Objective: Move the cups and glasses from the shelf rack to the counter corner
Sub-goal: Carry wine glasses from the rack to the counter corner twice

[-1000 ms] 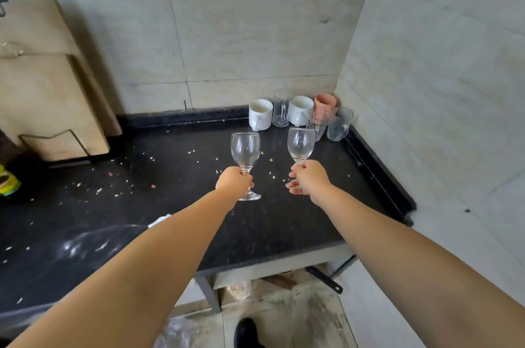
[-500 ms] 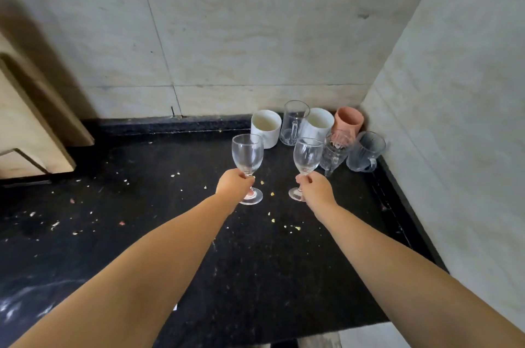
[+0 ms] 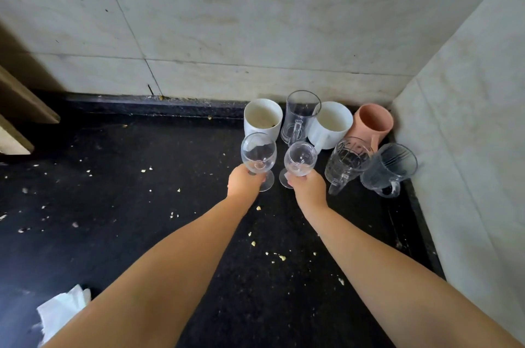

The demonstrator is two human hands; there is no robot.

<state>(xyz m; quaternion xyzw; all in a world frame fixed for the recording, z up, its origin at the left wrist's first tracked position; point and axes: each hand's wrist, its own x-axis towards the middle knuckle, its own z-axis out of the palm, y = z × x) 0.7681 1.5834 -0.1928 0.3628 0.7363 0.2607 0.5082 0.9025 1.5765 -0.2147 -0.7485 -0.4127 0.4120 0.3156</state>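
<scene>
My left hand (image 3: pixel 243 182) grips the stem of a clear wine glass (image 3: pixel 258 153). My right hand (image 3: pixel 308 188) grips the stem of a second wine glass (image 3: pixel 300 158). Both glasses are upright, low over the black counter (image 3: pixel 142 205), just in front of the cups in the corner. There stand two white mugs (image 3: pixel 262 117) (image 3: pixel 331 123), a tall clear glass mug (image 3: pixel 301 116), a pink cup (image 3: pixel 372 121) and two clear handled glasses (image 3: pixel 348 161) (image 3: pixel 387 170). I cannot tell whether the wine glass bases touch the counter.
Tiled walls meet at the corner (image 3: pixel 397 97) behind the cups. Crumbs are scattered over the counter. A crumpled white paper (image 3: pixel 62 309) lies at the front left. Wooden boards (image 3: pixel 20 114) lean at the far left.
Both hands have carried the wine glasses forward and down toward the corner cups. The view has moved closer to the corner.
</scene>
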